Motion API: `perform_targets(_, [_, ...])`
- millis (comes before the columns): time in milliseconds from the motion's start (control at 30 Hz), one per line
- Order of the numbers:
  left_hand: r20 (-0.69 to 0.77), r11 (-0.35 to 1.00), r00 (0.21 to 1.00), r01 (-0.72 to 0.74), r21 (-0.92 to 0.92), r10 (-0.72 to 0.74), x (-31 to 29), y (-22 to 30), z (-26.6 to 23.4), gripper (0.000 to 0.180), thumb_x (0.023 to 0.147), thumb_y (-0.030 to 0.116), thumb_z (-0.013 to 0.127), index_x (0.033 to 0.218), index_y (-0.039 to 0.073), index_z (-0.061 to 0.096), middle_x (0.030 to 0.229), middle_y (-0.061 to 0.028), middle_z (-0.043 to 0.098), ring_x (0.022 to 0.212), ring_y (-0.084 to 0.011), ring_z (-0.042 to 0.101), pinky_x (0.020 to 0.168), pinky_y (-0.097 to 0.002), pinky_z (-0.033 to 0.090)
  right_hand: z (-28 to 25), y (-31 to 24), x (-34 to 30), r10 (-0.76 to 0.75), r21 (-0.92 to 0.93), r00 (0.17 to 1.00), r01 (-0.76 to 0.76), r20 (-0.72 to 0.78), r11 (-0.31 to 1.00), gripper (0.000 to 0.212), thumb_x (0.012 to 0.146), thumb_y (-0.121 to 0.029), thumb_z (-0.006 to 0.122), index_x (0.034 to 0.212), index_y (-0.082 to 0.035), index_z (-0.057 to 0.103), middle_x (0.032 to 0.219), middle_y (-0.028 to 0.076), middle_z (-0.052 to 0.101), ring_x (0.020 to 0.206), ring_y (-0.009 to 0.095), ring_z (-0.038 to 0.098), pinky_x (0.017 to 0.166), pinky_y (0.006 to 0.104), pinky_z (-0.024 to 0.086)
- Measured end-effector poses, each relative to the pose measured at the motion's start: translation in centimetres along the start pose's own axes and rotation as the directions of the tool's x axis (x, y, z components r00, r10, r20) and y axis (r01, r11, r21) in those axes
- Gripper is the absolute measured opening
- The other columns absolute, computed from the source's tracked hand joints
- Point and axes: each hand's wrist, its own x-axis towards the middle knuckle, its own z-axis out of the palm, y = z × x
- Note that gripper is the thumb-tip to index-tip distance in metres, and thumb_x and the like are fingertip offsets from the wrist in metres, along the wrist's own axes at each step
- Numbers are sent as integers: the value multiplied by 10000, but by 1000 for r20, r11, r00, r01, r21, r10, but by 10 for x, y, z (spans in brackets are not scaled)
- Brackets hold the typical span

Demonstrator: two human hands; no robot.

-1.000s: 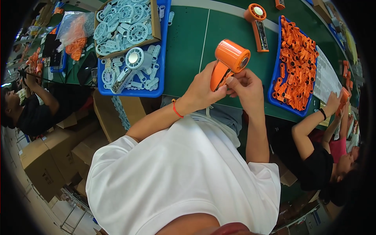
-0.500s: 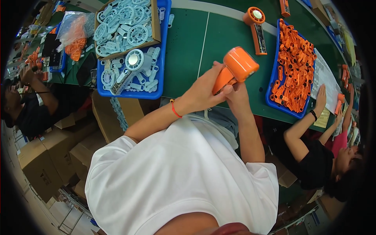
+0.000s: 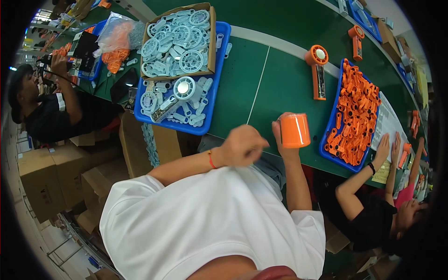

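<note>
An orange handheld fan (image 3: 295, 130) is in my right hand (image 3: 283, 148), its round head facing up and to the right. My fingers wrap behind it, and its handle is hidden from sight. To the left of it, apart from the fan, hovers my left hand (image 3: 241, 145), blurred, with its fingers curled in. Whatever those fingers may hold cannot be made out. Another orange handheld fan (image 3: 318, 70) lies on the green table (image 3: 242, 88) beyond my hands. Farther back is a third orange fan (image 3: 357, 43).
On the left, a blue tray (image 3: 212, 100) carries a cardboard box (image 3: 212, 39) of pale blue fan parts and a pale blue fan (image 3: 179, 93). A blue tray (image 3: 322, 148) of small orange parts (image 3: 352, 116) stands right. Co-workers sit on both sides; one's hands (image 3: 385, 147) rest on paper.
My left hand has let go of the orange fan and drawn back toward me. The fan, now in my right hand only, has moved lower and turned. The view has shifted.
</note>
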Motion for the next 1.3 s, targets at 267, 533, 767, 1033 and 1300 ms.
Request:
perform_targets(267, [252,803,965,-90,589,-76,45,-14,7,497,676,308,701,1111,108,569,1120,-32,541,1065,-234,480,919,-434,352,-18,-40,10,-129,-755,948,312,292,576,602,656,-96,700,1216,-47,483,1142,117,509,1075,295,471,907,385,364])
perform_targets(533, [363,780,928,-165,604,-85,42,-18,12,470,675,327,697,1070,101,581,1027,-12,567,958,-234,502,846,-401,394,-29,-15,-10,-221,-640,947,319,231,699,551,659,-62,686,1181,-30,513,1155,118,521,1042,294,503,894,380,388])
perform_targets(767, [390,714,919,-234,660,-58,43,-22,15,453,631,291,724,1017,101,584,939,4,564,879,-219,512,754,-373,402,-27,-8,-9,-325,-738,898,431,296,520,533,681,-110,692,1174,-17,513,1111,133,537,999,308,519,851,388,399])
perform_targets(1033, [324,698,943,-279,659,71,38,-33,22,258,675,214,654,880,64,608,816,-41,542,804,-238,499,684,-406,414,-18,-11,-14,-366,-805,895,407,256,432,500,727,-150,676,1175,-13,500,1102,118,533,1004,288,510,851,396,381])
perform_targets(1300, [368,576,923,-363,732,114,39,-34,28,182,678,185,627,817,68,607,744,-33,519,729,-209,478,621,-364,383,-16,2,-17,-388,-816,895,388,221,429,466,759,-135,667,1175,-9,498,1121,115,537,1023,273,514,890,390,364])
